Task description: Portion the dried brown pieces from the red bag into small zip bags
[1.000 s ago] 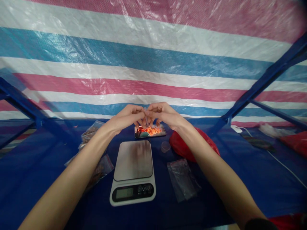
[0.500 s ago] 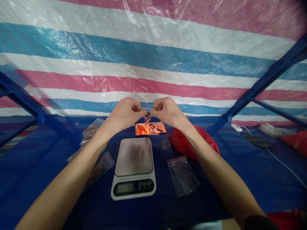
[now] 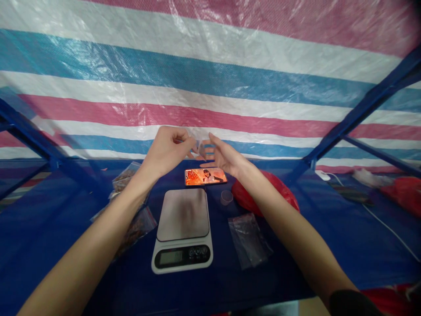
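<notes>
Above the far edge of the phone point(image 3: 206, 176), my left hand point(image 3: 169, 150) is closed, thumb and finger pinching a small clear plastic bag point(image 3: 201, 148). What the bag holds is hard to make out now. My right hand point(image 3: 222, 154) is open beside the bag, its fingers spread and extended behind it; whether they touch the bag I cannot tell. Nearer to me stands a white kitchen scale point(image 3: 183, 215) with a bare metal plate. A small clear cup point(image 3: 226, 197) sits to the right of the scale.
Filled zip bags point(image 3: 141, 226) lie left of the scale, partly behind my left forearm. Flat clear zip bags point(image 3: 248, 241) lie to the right. A red plastic bag point(image 3: 279, 193) is under my right forearm. Blue metal braces point(image 3: 362, 109) and a striped sheet point(image 3: 197, 66) enclose the blue surface.
My right hand has let go of the small bag and spread its fingers. My left hand keeps its pinch and has moved slightly up and left.
</notes>
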The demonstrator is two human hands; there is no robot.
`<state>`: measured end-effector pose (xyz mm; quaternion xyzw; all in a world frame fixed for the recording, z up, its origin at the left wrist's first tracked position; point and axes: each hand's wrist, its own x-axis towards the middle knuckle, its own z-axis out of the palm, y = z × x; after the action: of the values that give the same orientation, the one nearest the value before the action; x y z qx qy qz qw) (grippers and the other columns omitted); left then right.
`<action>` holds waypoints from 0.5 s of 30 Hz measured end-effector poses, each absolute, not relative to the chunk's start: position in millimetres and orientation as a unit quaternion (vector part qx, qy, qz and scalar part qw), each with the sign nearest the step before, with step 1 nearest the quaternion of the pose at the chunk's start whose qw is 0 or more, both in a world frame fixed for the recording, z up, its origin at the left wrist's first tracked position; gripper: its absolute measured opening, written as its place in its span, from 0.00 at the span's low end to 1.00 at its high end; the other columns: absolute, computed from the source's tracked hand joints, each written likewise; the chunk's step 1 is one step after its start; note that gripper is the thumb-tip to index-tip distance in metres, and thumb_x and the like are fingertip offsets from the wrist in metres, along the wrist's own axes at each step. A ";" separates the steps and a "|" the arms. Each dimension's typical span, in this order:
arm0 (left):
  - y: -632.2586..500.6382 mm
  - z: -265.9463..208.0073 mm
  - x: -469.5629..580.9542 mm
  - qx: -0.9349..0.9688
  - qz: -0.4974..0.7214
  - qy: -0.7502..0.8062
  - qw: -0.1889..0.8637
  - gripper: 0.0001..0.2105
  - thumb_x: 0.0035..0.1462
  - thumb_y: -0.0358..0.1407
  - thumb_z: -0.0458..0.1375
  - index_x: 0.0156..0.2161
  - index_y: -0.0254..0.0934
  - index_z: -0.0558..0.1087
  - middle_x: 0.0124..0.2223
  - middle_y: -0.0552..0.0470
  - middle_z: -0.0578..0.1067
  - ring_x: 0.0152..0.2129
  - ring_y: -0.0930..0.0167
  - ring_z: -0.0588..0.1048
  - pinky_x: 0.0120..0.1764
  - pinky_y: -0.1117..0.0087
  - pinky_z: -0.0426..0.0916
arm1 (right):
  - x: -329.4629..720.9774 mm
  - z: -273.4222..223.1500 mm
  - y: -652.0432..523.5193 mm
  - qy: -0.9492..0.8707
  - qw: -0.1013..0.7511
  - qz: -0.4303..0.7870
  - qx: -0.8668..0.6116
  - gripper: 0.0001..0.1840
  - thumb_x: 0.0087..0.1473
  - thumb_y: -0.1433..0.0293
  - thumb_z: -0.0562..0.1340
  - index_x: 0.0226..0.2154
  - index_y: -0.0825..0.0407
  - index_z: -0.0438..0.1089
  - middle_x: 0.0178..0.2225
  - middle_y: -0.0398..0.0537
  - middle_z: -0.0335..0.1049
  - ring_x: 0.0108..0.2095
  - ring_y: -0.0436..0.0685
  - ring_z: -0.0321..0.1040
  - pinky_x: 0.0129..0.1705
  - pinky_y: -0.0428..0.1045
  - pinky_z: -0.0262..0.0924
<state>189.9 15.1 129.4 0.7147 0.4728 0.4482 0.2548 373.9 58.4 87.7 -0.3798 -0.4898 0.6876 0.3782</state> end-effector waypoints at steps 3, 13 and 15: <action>14.6 128.1 192.3 0.694 0.467 0.445 0.320 0.11 0.54 0.37 0.55 0.24 0.36 0.74 0.22 0.51 0.77 0.18 0.72 0.75 0.21 0.74 0.59 | 368.9 86.1 57.6 -0.417 0.312 0.789 -0.324 0.27 0.71 0.46 0.48 0.39 0.50 0.68 0.31 0.46 0.73 0.25 0.53 0.70 0.26 0.47 0.66; -30.2 157.1 186.9 0.731 0.468 0.459 0.192 0.24 0.65 0.45 0.51 0.17 0.40 0.58 0.15 0.58 0.59 0.15 0.76 0.58 0.23 0.68 0.50 | 406.7 108.9 22.8 -0.402 0.464 0.702 -0.362 0.24 0.71 0.62 0.51 0.22 0.50 0.57 0.15 0.33 0.49 0.13 0.43 0.33 0.12 0.41 0.32; -41.9 150.8 172.0 0.726 0.453 0.492 0.159 0.24 0.66 0.46 0.51 0.18 0.40 0.58 0.17 0.58 0.59 0.17 0.75 0.59 0.24 0.67 0.51 | 444.0 105.6 14.7 -0.425 0.516 0.607 -0.429 0.23 0.67 0.59 0.55 0.21 0.49 0.57 0.14 0.33 0.48 0.13 0.44 0.33 0.12 0.42 0.32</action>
<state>172.0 -41.9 150.8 0.7264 0.4916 0.4531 0.1594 444.0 14.7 105.6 -0.4291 -0.4254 0.6069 0.5163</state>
